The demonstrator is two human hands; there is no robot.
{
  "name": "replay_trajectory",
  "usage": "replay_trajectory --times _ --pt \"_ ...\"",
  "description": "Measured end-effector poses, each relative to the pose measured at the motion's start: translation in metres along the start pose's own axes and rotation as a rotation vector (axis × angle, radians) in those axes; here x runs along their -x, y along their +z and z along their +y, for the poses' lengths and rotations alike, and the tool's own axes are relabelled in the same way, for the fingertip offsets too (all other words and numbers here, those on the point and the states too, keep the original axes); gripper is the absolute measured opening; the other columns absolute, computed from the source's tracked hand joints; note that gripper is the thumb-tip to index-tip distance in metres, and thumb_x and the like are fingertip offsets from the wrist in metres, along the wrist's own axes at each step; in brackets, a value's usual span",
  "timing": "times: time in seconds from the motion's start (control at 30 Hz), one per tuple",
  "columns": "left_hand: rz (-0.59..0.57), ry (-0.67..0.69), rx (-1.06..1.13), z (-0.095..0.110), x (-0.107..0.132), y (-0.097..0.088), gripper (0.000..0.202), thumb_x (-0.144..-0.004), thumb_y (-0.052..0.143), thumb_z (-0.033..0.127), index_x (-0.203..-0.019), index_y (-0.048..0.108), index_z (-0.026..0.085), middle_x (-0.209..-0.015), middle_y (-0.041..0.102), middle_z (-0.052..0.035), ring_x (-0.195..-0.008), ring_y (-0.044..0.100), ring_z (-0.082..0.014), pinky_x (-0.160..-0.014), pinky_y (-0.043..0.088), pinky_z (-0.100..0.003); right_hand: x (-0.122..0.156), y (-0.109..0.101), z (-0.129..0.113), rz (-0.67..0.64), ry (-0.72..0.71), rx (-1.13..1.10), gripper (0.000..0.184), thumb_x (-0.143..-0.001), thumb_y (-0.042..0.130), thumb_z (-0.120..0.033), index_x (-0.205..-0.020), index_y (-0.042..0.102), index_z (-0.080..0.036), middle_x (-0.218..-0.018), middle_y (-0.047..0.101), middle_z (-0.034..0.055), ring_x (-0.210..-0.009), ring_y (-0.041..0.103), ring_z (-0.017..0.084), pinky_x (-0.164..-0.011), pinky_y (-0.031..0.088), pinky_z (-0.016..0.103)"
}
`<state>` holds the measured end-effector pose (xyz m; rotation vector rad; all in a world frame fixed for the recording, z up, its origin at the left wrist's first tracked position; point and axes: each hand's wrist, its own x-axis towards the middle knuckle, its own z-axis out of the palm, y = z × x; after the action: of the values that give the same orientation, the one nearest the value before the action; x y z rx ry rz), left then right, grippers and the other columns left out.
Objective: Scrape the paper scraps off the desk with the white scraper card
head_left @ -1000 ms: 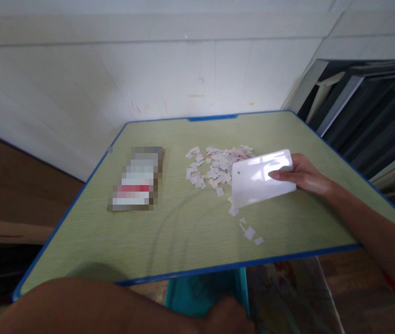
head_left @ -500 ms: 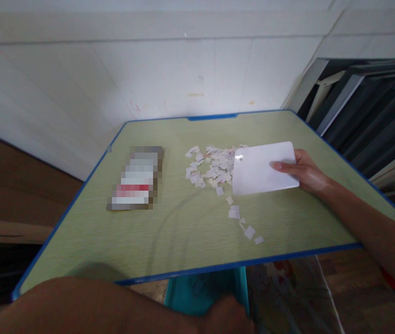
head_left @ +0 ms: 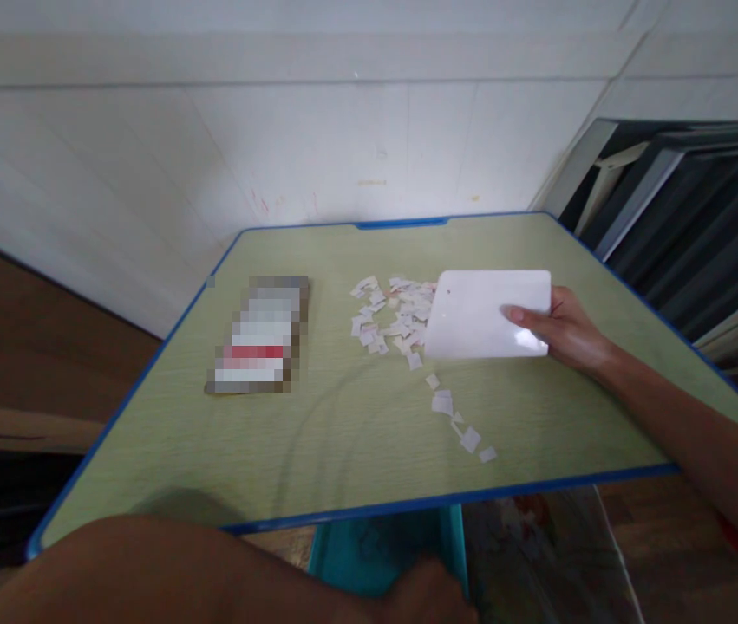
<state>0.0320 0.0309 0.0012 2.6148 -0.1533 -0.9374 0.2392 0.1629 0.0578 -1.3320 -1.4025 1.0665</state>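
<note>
My right hand (head_left: 567, 329) grips a flat white plastic scraper (head_left: 489, 316) by its right end, thumb on top. The scraper has rounded corners and a small hole, and its left edge is over the right side of a pile of small paper scraps (head_left: 401, 316). A few loose scraps (head_left: 469, 439) trail toward the table's front edge. My left hand (head_left: 430, 594) is low at the bottom, beneath the table edge, by a teal bin (head_left: 342, 555). Its fingers look curled, and whatever they hold is hidden.
A blurred-out rectangular object (head_left: 261, 334) lies on the left of the blue-edged table (head_left: 212, 451). Behind stands a white wall (head_left: 342, 139). Dark panels (head_left: 700, 208) lean at the right. Clear plastic sheeting (head_left: 544, 555) is on the floor beside the bin.
The scraper has tilted slightly and its left edge has moved a little left over the scraps. The whole view has shifted slightly. My left hand has barely moved.
</note>
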Motion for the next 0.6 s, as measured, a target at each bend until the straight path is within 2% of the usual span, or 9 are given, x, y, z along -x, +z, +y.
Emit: replay_trajectory --times 0.17,0.27,0.37,0.5,0.6 --pt "0.06 -0.033 0.047 0.0018 -0.0024 0.0055 0.022 -0.073 0.045 0.008 -0.056 0.058 0.011 -0.045 0.054 -0.0022 -0.04 0.048 -0.01 -0.037 0.029 -0.02 -0.0011 0.004 -0.0014 -0.056 0.028 0.059 0.023 -0.06 0.063 -0.034 -0.076 0.06 -0.018 -0.07 0.063 0.0012 -0.055 0.057 0.014 -0.047 0.044 0.024" --pt "0.099 -0.066 0.064 0.004 -0.0035 0.0078 0.022 -0.07 0.05 0.01 -0.049 0.054 0.011 -0.042 0.052 -0.0012 -0.037 0.046 -0.0092 -0.035 0.028 -0.019 -0.0009 0.0007 -0.0003 -0.024 0.074 -0.037 0.024 -0.059 0.064 -0.033 -0.077 0.059 -0.017 -0.066 0.062 0.001 -0.05 0.056 0.013 -0.043 0.043 0.024" --pt "0.157 -0.056 0.066 0.0041 -0.0012 0.0047 0.026 -0.07 0.051 0.011 -0.044 0.052 0.012 -0.042 0.051 -0.0008 -0.037 0.046 -0.0087 -0.036 0.028 -0.019 -0.0006 -0.0009 -0.0004 0.001 0.069 -0.109 0.024 -0.06 0.063 -0.031 -0.08 0.059 -0.018 -0.07 0.063 0.0009 -0.053 0.056 0.013 -0.046 0.044 0.024" --pt "0.125 -0.032 0.056 0.0025 0.0045 0.0 0.025 -0.07 0.05 0.01 -0.045 0.052 0.012 -0.043 0.052 -0.0003 -0.039 0.046 -0.0086 -0.038 0.028 -0.019 -0.0016 0.0 -0.0006 -0.046 0.058 -0.041 0.023 -0.06 0.063 -0.032 -0.078 0.06 -0.019 -0.072 0.063 0.0005 -0.056 0.056 0.013 -0.047 0.044 0.023" --pt "0.207 -0.023 0.043 0.0025 0.0062 0.0026 0.025 -0.07 0.05 0.011 -0.046 0.051 0.012 -0.04 0.049 0.0006 -0.038 0.045 -0.0085 -0.038 0.028 -0.019 -0.0021 -0.0017 0.0004 -0.099 0.091 0.013 0.022 -0.058 0.064 -0.032 -0.074 0.061 -0.017 -0.067 0.062 0.0009 -0.052 0.055 0.012 -0.043 0.042 0.022"
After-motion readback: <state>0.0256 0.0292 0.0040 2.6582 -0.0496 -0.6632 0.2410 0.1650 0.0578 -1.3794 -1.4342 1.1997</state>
